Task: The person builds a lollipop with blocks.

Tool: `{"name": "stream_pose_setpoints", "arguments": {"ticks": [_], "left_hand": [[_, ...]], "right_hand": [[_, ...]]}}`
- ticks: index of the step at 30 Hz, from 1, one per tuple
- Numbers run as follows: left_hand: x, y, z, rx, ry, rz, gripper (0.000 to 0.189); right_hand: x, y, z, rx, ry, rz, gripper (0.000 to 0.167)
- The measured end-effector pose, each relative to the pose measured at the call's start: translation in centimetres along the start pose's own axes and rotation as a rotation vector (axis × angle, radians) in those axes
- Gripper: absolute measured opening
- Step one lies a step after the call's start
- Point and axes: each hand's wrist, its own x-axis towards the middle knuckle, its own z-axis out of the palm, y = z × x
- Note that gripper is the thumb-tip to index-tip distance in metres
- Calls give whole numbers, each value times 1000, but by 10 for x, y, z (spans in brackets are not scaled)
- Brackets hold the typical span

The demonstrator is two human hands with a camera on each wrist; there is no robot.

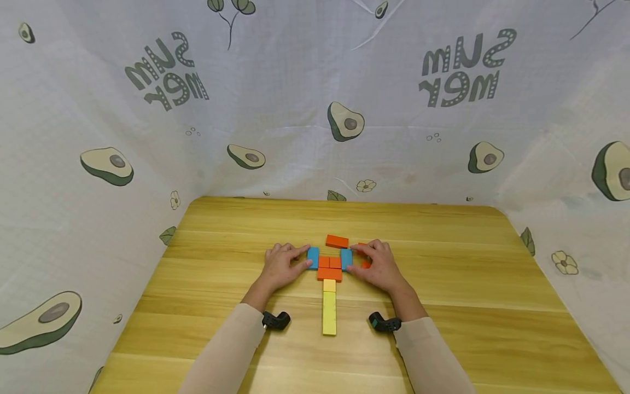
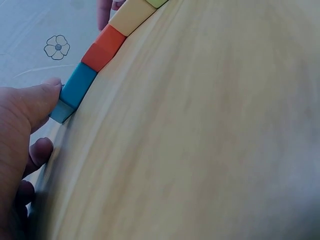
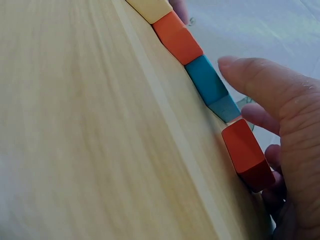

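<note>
My left hand point(image 1: 281, 266) has its thumb and index fingertips against the outer side of the left blue block point(image 1: 313, 258). Opposite it, my right hand point(image 1: 378, 266) has its thumb and index fingertips at the outer side of the right blue block point(image 1: 346, 259). Between these blocks lie two small orange blocks point(image 1: 324, 262), with a wider orange block point(image 1: 329, 274) below them. A short pale-yellow block point(image 1: 329, 285) and a long yellow block point(image 1: 329, 314) run down from there. Beside the right fingers stands a loose orange block point(image 3: 245, 152), partly hidden in the head view.
Another loose orange block point(image 1: 337, 241) lies just beyond the arrangement. All of this is on a wood-grain table point(image 1: 197, 295), with a white avocado-print cloth point(image 1: 295, 120) around its back and sides. A black wrist camera point(image 1: 276, 320) is on each forearm.
</note>
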Motion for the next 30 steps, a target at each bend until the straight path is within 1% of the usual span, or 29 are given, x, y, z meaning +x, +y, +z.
{"name": "stream_pose_setpoints", "arguments": {"ticks": [10, 14, 19, 22, 26, 30], "left_hand": [[1, 0, 0, 0, 3, 2, 50], [0, 0, 1, -1, 9, 5, 50], [-1, 1, 0, -6, 16, 12, 49], [-1, 2, 0, -14, 23, 18, 50], [-1, 3, -1, -7, 25, 20, 56], [0, 2, 1, 37, 23, 12, 68]], "right_hand": [[1, 0, 0, -8, 7, -14, 57], [0, -1, 1, 5, 13, -23, 52], [-1, -7, 2, 19, 28, -98, 37], [0, -14, 3, 11, 23, -134, 35], [1, -23, 4, -19, -6, -131, 38], [1, -26, 7, -28, -28, -124, 40]]}}
